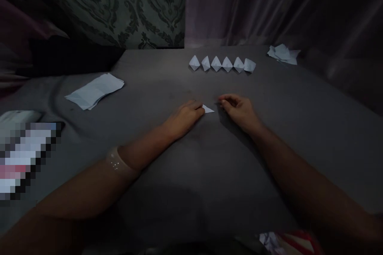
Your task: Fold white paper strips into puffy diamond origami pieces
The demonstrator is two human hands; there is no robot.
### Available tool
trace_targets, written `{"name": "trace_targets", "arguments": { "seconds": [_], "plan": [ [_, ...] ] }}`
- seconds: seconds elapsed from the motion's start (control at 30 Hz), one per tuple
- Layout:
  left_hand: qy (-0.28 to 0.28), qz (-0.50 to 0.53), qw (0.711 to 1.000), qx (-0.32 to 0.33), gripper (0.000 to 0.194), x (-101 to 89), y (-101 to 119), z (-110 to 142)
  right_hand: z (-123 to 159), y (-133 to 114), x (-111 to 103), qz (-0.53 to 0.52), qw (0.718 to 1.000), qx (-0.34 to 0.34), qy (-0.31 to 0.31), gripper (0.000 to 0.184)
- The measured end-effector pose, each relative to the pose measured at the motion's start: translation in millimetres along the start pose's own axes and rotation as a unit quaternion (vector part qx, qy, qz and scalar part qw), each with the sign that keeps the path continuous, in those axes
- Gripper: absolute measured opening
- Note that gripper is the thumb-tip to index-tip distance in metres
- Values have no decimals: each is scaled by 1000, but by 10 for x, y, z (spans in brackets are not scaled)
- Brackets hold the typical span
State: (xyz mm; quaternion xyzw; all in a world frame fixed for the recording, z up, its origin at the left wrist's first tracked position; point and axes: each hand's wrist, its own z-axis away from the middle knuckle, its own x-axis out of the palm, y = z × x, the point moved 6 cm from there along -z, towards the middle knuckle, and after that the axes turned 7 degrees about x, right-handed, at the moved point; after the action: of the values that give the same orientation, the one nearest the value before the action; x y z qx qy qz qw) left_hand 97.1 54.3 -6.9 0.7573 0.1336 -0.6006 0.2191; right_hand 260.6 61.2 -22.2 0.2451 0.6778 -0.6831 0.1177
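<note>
My left hand (pixel 185 117) rests on the dark grey sheet (pixel 191 159), fingers curled down onto a small folded white paper piece (pixel 208 108), whose pointed tip sticks out to the right. My right hand (pixel 239 111) lies just right of that tip, fingers curled inward and close together; nothing shows in them. Beyond the hands, a row of several folded white paper shapes (pixel 222 64) stands in a line.
A loose stack of white paper sheets (pixel 95 90) lies at the left. A small pile of crumpled or folded papers (pixel 283 54) sits at the far right. A curtain and patterned wall stand behind. A blurred object lies at the left edge.
</note>
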Motion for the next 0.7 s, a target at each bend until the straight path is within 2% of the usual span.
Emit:
{"name": "trace_targets", "arguments": {
  "seconds": [0.1, 0.2, 0.27, 0.47, 0.6, 0.7],
  "plan": [
    [-29, -26, 999, -8, 30, -16, 54, 17, 172, -170, 114, 41, 993, -106, -12, 25],
    [-21, -10, 1000, 4, 30, -26, 85, 58, 417, -372, 321, 151, 961, -218, -79, 36],
    [-10, 4, 1000, 13, 32, -30, 87, 109, 528, -447, 384, 203, 941, -257, -86, 38],
    [-8, -29, 1000, -8, 38, -72, 58, 313, 608, -487, 402, 329, 903, -267, -69, 38],
    [1, -41, 999, -24, 38, -115, 54, 403, 594, -495, 380, 340, 904, -251, -61, 38],
    [12, -33, 999, -31, 37, -121, 37, 428, 491, -496, 360, 318, 917, -232, -61, 35]
  ]
}}
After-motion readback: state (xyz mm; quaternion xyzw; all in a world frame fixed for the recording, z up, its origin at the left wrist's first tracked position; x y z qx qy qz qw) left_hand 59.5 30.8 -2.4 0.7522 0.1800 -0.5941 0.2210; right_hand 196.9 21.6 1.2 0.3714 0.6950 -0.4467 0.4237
